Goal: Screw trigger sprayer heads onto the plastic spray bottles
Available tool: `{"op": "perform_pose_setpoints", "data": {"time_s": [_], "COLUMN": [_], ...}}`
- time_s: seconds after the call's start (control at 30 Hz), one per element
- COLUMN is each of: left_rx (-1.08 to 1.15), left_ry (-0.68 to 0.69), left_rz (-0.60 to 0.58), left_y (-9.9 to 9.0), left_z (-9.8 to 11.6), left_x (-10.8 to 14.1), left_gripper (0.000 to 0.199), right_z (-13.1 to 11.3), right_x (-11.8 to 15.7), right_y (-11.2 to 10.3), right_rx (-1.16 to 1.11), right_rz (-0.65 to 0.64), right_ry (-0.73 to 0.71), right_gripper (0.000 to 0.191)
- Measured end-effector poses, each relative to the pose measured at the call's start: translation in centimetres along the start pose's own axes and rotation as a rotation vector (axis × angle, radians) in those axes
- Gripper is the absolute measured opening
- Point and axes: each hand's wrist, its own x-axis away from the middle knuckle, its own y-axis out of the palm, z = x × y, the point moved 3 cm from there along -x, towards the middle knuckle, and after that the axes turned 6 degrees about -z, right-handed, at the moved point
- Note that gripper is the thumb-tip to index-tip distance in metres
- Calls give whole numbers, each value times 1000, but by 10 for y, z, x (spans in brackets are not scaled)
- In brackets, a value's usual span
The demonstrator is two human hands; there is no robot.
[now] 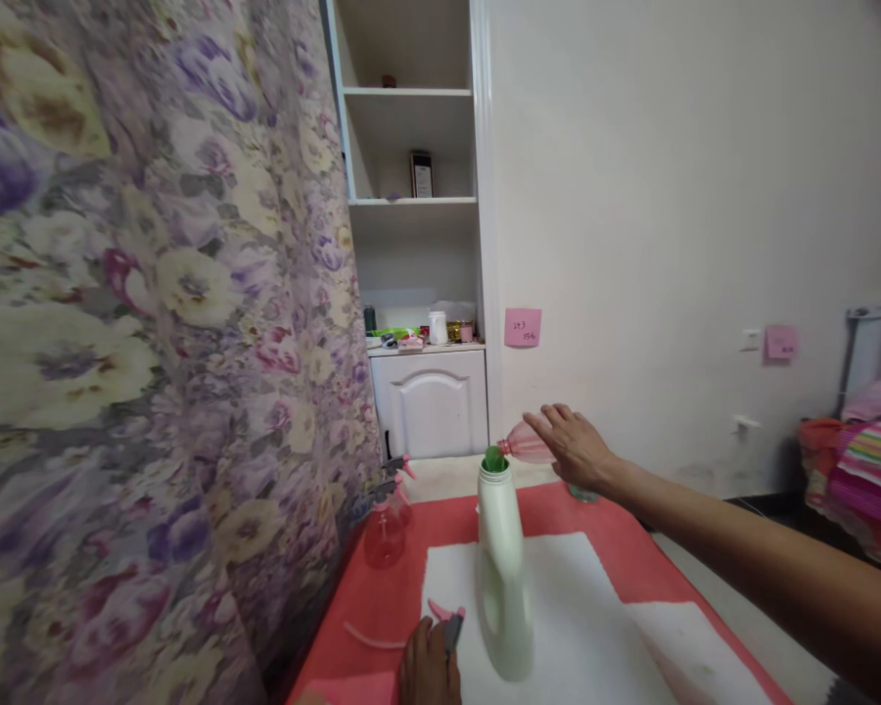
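Note:
A tall pale green jug stands upright on white paper, with a green funnel in its mouth. My right hand grips a clear pink bottle, tilted on its side with its neck at the funnel. Near the front edge, my left hand is closed around a grey and pink spray head, whose thin tube reaches left. Clear pink spray bottles with grey and pink tops stand at the table's left. A glass-like object sits partly hidden below my right hand.
The table has a red cover with white paper on it. A flowered curtain hangs close on the left. Behind are a white cabinet with shelves and a wall with pink notes. Folded cloths lie far right.

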Motion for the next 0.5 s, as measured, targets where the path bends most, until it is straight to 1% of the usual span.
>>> {"op": "perform_pose_setpoints", "data": {"time_s": [0.2,0.3,0.5], "left_rx": [7,4,39], "left_ry": [-28,-20,-94], "left_rz": [-45,-34,15], "left_y": [-2,-5,-13], "left_z": [0,3,12], "left_x": [-1,-1,-2], "left_gripper": [33,34,35], "right_z": [0,2,7], "right_x": [-2,-2,-1], "right_y": [-2,-3,-6], "right_rx": [15,19,25], "right_rz": [5,7,3], "right_ry": [-5,-4,-1], "right_gripper": [79,80,79]}}
